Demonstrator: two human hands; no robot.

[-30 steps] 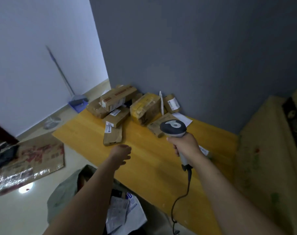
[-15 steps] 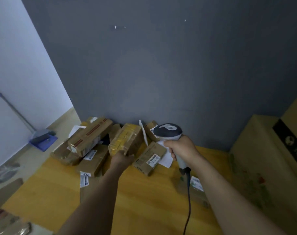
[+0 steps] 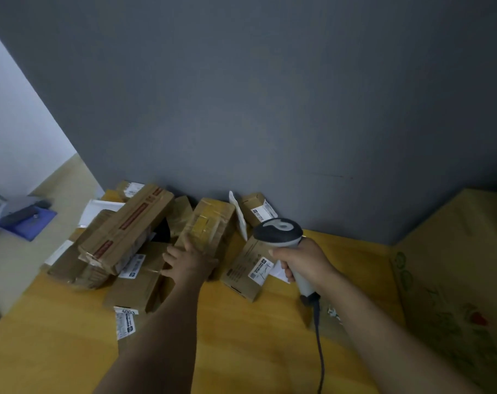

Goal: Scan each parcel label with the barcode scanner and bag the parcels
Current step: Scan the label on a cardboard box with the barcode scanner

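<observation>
Left hand has pushed on from where it was half a second back and now lands on the yellow-taped parcel, while the view has dipped closer to the pile

Widest first: the wooden table runs out to the grey wall, with a big cardboard box standing off its right edge. The heap of parcels sits bunched at the far side against the wall, and a long red-taped carton lies slanted on top at the left.

Now the piece that matters: the yellow-taped parcel lies dead ahead of the left arm, its long axis running away from the person towards the wall, near end under the hand. Fingers are splayed flat over that near end, thumb out to the right, not yet wrapped round it.

Right hand is just beside it to the right, clenched round the handle of the barcode scanner, whose head aims forward above a flat labelled parcel.

Left is clearly the nearer hand, so I reckon it drags the parcel back lengthwise; no label shows on it yet, so it may need turning before the scan
</observation>
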